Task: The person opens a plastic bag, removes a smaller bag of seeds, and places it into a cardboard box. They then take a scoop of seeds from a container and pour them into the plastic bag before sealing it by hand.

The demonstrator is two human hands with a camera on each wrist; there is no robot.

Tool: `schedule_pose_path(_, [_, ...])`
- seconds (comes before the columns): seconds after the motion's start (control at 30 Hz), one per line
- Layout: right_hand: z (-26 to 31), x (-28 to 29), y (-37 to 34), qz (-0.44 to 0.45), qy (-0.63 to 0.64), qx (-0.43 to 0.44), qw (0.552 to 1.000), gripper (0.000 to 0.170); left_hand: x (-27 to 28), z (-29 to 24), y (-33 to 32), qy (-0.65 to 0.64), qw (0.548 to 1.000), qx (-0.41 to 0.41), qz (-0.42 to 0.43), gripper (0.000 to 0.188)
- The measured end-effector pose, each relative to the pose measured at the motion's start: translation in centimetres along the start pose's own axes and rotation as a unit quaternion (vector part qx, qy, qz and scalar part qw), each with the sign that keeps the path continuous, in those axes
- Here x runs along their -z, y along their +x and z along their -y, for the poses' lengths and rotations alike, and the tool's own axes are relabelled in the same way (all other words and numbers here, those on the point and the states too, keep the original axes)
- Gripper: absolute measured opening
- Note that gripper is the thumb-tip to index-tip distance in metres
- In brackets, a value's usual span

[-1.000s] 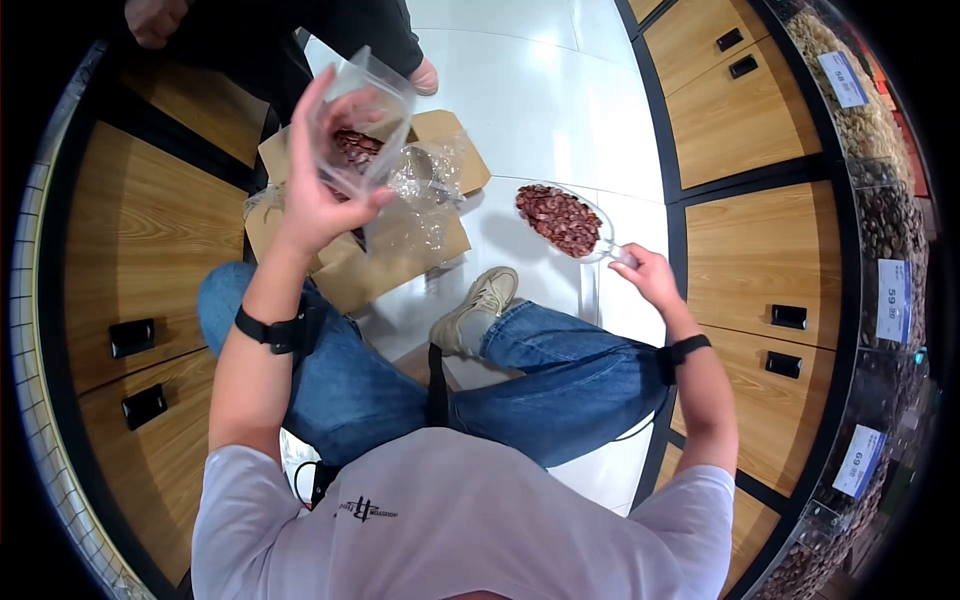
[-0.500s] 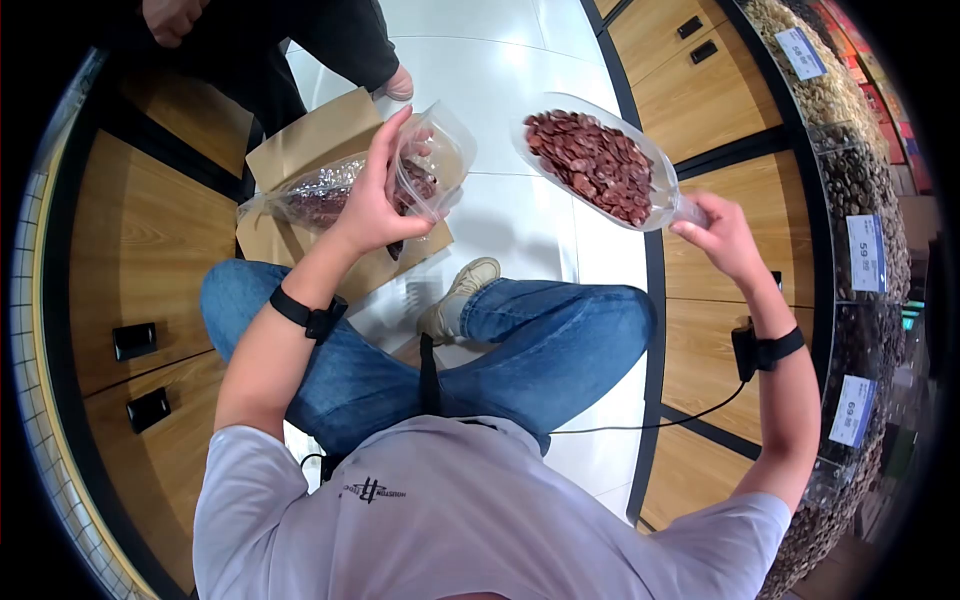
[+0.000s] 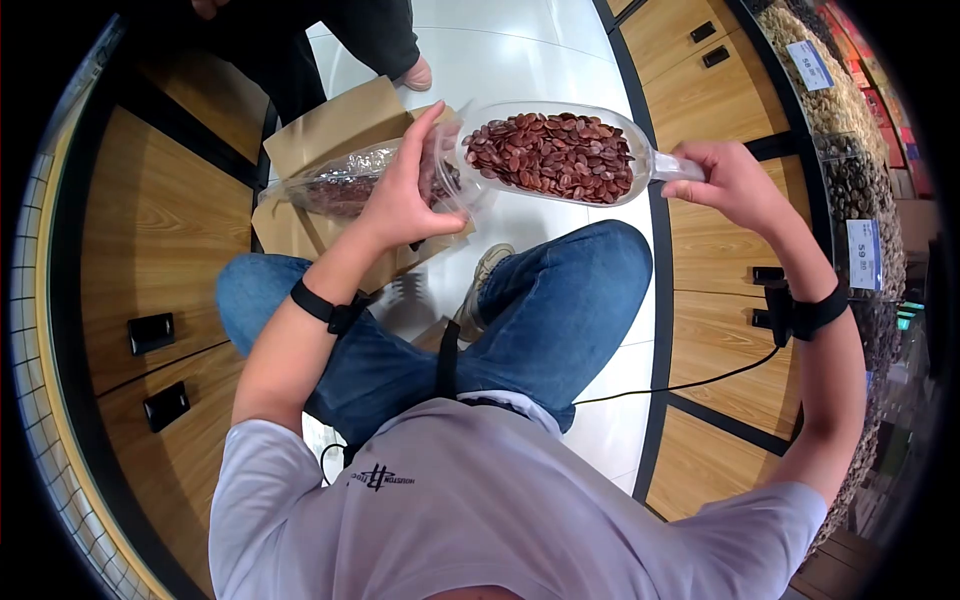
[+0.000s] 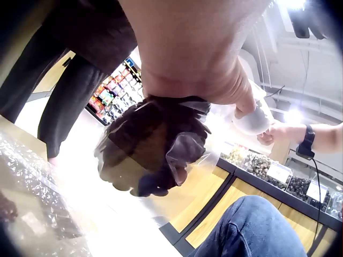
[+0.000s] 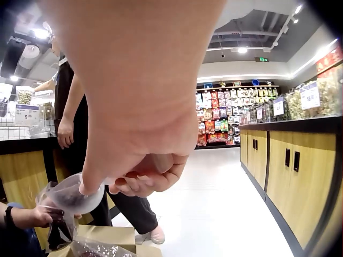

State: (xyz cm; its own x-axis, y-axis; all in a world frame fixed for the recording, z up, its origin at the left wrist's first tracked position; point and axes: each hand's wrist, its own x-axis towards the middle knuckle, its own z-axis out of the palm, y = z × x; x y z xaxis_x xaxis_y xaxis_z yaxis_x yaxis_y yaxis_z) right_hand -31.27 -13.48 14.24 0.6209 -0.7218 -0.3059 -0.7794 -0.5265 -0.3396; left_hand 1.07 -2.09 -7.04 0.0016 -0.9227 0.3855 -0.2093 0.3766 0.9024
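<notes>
My right hand (image 3: 735, 185) grips the handle of a clear plastic scoop (image 3: 646, 160), heaped with flat reddish-brown seeds (image 3: 555, 155). To its left, my left hand (image 3: 395, 205) holds a clear plastic bag (image 4: 126, 160) by its upper part, thumb and fingers spread around it. Dark seeds fill the bottom of this bag in the left wrist view. The scoop's front end overlaps the bag's mouth in the head view, the seeds still lying in the scoop. Part of the bag is hidden behind my left hand.
Below my left hand an open cardboard box (image 3: 335, 120) holds a larger clear bag of seeds (image 3: 345, 185). Another person's dark-trousered leg (image 3: 370, 40) stands behind it. Wooden cabinets (image 3: 720, 240) line both sides, with bulk bins and price tags (image 3: 865, 255) at the right.
The loaded scoop has come up, then left to the bag. My left hand has moved right and tilted the bag's mouth toward the scoop.
</notes>
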Motion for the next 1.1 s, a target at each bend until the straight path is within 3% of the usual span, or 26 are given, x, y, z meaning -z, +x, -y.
schedule_pose_path(0.1, [2.8,1.0,1.3,0.028,-0.095,0.001,0.995,0.039,1.4,-0.4,-0.6,0.045,0.999,-0.003,-0.006,0.111])
schedule_pose_path(0.23, [4.8,2.2,2.8,0.048,-0.082,0.003,0.995,0.040,2.2,-0.4,-0.6,0.058,0.998,-0.001,-0.032,0.111])
schedule_pose_path(0.33, [7.1,2.9,3.9,0.048,-0.144,0.004,0.988,0.034,3.3,-0.6,-0.8,0.066,0.997,0.025,-0.036,0.111])
schedule_pose_path(0.47, [9.3,3.5,5.4,0.029,-0.205,0.059,0.977,0.035,3.9,0.4,-1.0,0.046,0.998,0.023,-0.042,0.111])
schedule_pose_path(0.53, [10.5,3.6,6.4,0.040,-0.241,0.073,0.967,0.045,4.5,0.7,-1.3,0.056,0.997,0.032,-0.047,0.111])
schedule_pose_path(0.57, [11.2,3.5,6.7,0.035,-0.255,0.093,0.962,0.034,4.6,0.9,-1.5,0.065,0.996,0.038,-0.052,0.110])
schedule_pose_path(0.83, [14.7,3.3,8.8,-0.026,-0.312,0.148,0.938,0.036,5.4,2.3,-1.6,0.046,0.996,0.025,-0.069,0.110])
schedule_pose_path(0.87, [16.1,3.4,8.3,-0.025,-0.309,0.148,0.939,0.036,5.5,2.5,-1.6,0.046,0.996,0.021,-0.074,0.109])
schedule_pose_path(0.93, [23.0,3.3,6.4,-0.003,-0.445,-0.029,0.895,0.036,5.8,2.6,-1.6,0.035,0.996,0.033,-0.077,0.109])
schedule_pose_path(1.1, [23.1,4.3,6.9,-0.012,-0.458,0.020,0.889,0.041,6.2,2.9,-1.2,-0.028,0.995,0.039,-0.090,0.110])
